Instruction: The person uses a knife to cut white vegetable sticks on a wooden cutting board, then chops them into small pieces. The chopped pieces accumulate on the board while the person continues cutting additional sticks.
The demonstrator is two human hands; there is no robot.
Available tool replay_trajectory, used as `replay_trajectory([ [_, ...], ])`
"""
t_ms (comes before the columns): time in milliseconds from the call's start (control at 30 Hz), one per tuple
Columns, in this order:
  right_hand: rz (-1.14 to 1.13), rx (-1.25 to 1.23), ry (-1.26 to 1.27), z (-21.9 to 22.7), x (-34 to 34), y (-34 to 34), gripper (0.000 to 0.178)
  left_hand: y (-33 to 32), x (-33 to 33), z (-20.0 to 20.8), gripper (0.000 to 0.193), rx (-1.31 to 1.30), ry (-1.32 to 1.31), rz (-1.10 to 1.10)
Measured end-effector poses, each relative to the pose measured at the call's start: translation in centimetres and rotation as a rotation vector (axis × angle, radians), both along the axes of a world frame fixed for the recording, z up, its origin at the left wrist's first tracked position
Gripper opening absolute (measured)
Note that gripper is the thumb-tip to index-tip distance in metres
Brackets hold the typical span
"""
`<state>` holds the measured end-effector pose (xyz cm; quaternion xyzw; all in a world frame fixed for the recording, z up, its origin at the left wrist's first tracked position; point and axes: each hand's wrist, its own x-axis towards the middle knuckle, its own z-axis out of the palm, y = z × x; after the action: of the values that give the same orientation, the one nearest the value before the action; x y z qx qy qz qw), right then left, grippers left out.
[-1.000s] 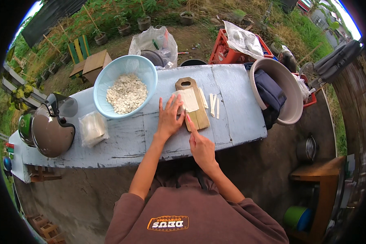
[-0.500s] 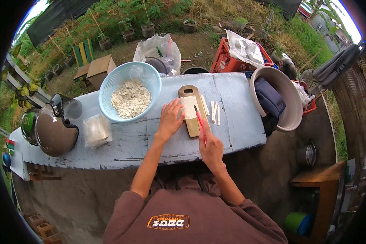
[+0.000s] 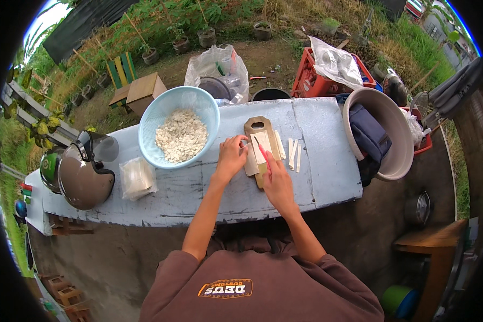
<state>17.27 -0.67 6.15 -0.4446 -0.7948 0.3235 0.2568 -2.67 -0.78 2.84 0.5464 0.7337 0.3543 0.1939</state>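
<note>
lifting clear of its low place at the near end of the wooden cutting board [image 3: 261, 183], where it lay 1 second ago, the red-handled knife [image 3: 268, 167] now points up and away from the right hand [image 3: 278, 185], which is closed around the handle. the dark blade sits over the pale sheet [image 3: 258, 155], just beyond the right fingers; whether it touches is too small to tell. the left hand [image 3: 232, 155] has changed too: 1 second ago it was spread flat over the sheet, and now its fingers are bent at the sheet's left edge. whether they pinch it, i cannot tell. beside those fingertips a tan piece [image 3: 250, 167] shows past the board's left side, perhaps a cut part or a turned edge. the sheet lies on the board between the 2 hands. to the right of the right fingers, a pale strip [image 3: 279, 145] lies along the board's edge, and 3 loose strips [image 3: 291, 152] rest on the worktop [image 3: 327, 166], unchanged from the earlier views. my judgement is that the cutting is paused between strokes while the left hand handles the sheet, with much of it still uncut.
</note>
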Motion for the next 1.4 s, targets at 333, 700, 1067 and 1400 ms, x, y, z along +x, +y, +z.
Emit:
replay_trajectory([
  [333,0.001,-0.016,-0.101,-0.2,0.6,0.3,0.037,-4.6,1.5,1.8,0.032,0.198,-0.447,0.181],
  [700,-0.119,-0.005,-0.141,1.6,5.1,2.7,0.041,-0.4,3.4,3.8,0.03,0.243,-0.63,0.118],
  [1067,-0.128,-0.016,-0.038,1.0,4.2,4.5,0.048,2.4,1.7,0.1,0.041,0.279,-0.182,0.04],
  [1400,0.015,-0.041,0.113,-0.4,2.0,4.1,0.068,-1.3,3.2,0.9,0.036,0.172,0.011,-0.152],
])
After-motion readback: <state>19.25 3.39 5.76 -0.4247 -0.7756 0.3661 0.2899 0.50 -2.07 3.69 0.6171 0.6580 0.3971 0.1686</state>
